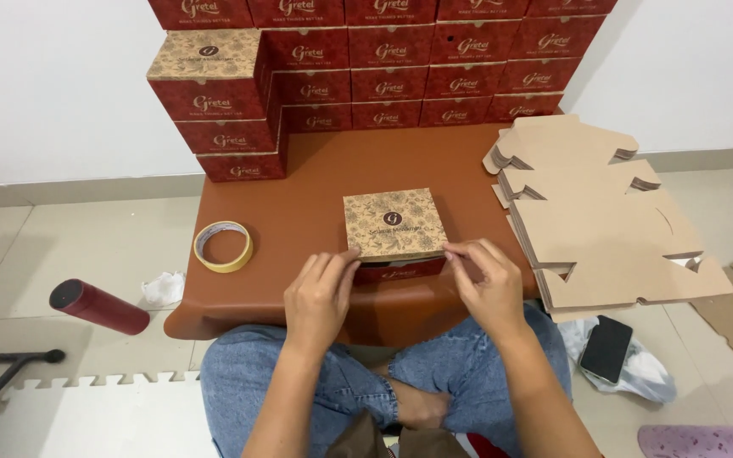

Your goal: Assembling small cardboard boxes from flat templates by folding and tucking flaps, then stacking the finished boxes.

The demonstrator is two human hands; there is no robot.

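A small cardboard box (394,222) with a tan patterned lid and dark red sides sits on the front part of a low brown table (316,187). My left hand (320,293) has its fingertips on the box's near left corner. Fingers of my right hand (487,284) pinch the near right edge of the lid. Both hands press on the front flap, where the red side shows between them.
Finished red boxes (383,59) are stacked in rows at the table's far edge. A pile of flat unfolded cardboard blanks (604,229) lies at right. A tape roll (223,246) sits left of the box. On the floor are a red cylinder (99,307) and a black phone (607,348).
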